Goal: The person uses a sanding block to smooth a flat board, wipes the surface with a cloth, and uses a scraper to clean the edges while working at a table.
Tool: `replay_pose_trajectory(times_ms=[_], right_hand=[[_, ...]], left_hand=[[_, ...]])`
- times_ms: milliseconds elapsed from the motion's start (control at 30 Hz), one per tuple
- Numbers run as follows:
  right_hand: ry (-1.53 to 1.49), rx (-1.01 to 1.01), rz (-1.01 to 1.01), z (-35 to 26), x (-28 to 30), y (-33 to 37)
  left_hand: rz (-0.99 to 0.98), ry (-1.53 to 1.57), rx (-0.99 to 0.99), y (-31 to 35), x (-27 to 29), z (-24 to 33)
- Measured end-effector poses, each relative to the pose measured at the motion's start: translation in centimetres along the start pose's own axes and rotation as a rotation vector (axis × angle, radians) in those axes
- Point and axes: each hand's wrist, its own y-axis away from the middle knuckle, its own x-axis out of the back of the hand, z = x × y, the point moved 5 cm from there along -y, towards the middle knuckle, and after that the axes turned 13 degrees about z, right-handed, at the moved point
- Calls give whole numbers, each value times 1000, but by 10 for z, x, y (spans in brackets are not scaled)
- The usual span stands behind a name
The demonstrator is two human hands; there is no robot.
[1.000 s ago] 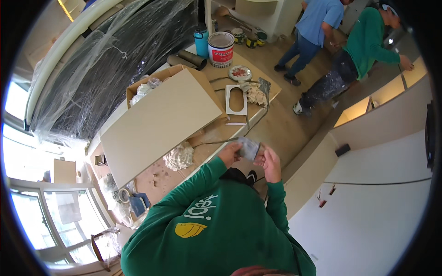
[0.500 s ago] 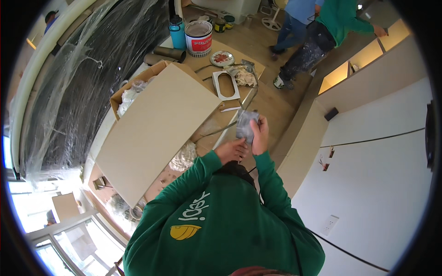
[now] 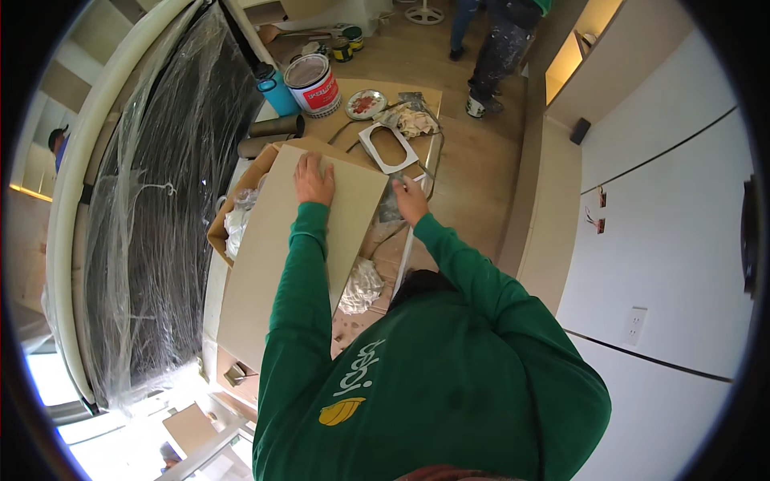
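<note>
A large beige board (image 3: 277, 240) lies slanted across the work surface. My left hand (image 3: 314, 179) rests flat on its face near the far end, fingers stretched out and holding nothing. At the board's right edge, my right hand (image 3: 411, 199) grips a grey sheet (image 3: 390, 207) that looks like sandpaper. Part of the sheet is hidden behind the fingers, and it lies at or against the board's edge. Just beyond my right hand is a white frame (image 3: 388, 147) with an oval opening.
Beyond the board stand a paint bucket (image 3: 313, 84), a blue bottle (image 3: 277, 90) and a plate with red bits (image 3: 366, 104). Crumpled cloth (image 3: 413, 120) lies to their right. Plastic sheeting (image 3: 160, 216) hangs on the left. A person's legs (image 3: 501, 56) show at the top.
My hands were together around the grey sheet in front of me. They have parted: the left has moved onto the board, the right has carried the sheet to the board's edge.
</note>
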Motion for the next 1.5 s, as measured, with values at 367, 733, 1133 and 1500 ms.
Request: replay_pose_trajectory(times_ms=[367,733,1133,1500], right_hand=[[-164,127,6,-29,-9,38],[-231,-101,-211,-35,-11,18],[-245,136,-211,-23,-19,17],[-212,119,-220,-37,-15,16]], left_hand=[[-26,-77,-22,1,-3,7],[-27,-144,-61,1,-10,0],[-77,-238,-34,11,-17,-3],[-82,-250,-22,6,-19,-5]])
